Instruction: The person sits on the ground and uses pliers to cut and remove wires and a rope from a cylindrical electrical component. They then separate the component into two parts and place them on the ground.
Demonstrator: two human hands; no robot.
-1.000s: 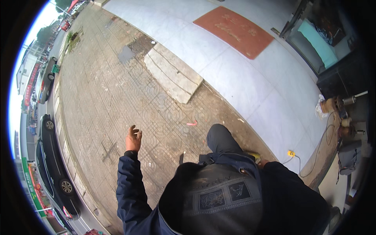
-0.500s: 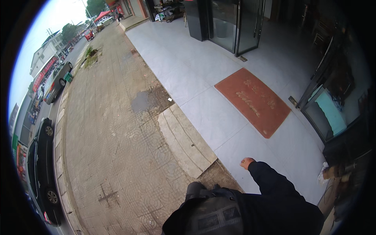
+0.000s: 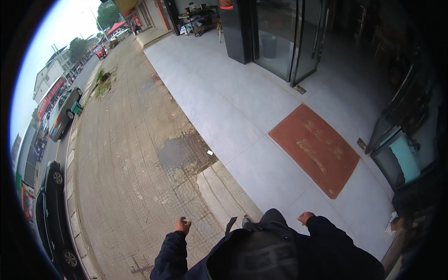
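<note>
My left hand (image 3: 182,226) swings out over the paving at the left of my body, its fingers curled. A small pale spot shows at those fingers, too small to name. On the other side, my right hand (image 3: 305,218) hangs above the pale tiles (image 3: 275,184), its fingers bent inward and its palm hidden. Both dark sleeves reach in from the lower edge. Nearest to the right hand lies a reddish-brown doormat (image 3: 315,151) with pale lettering. Below me, one foot shows at a concrete ramp slab (image 3: 224,186).
A glass door (image 3: 308,46) stands ajar beside a dark pillar (image 3: 235,35). Ahead on the paving (image 3: 126,154) are a dark wet patch (image 3: 177,151) and a small white scrap (image 3: 210,152). A black car (image 3: 49,219) and another car (image 3: 65,113) line the kerb, near a green bin (image 3: 76,108).
I have moved forward: the doormat, slab and wet patch sit lower in view. My left hand has come into sight. My right hand appears slightly lower and further right.
</note>
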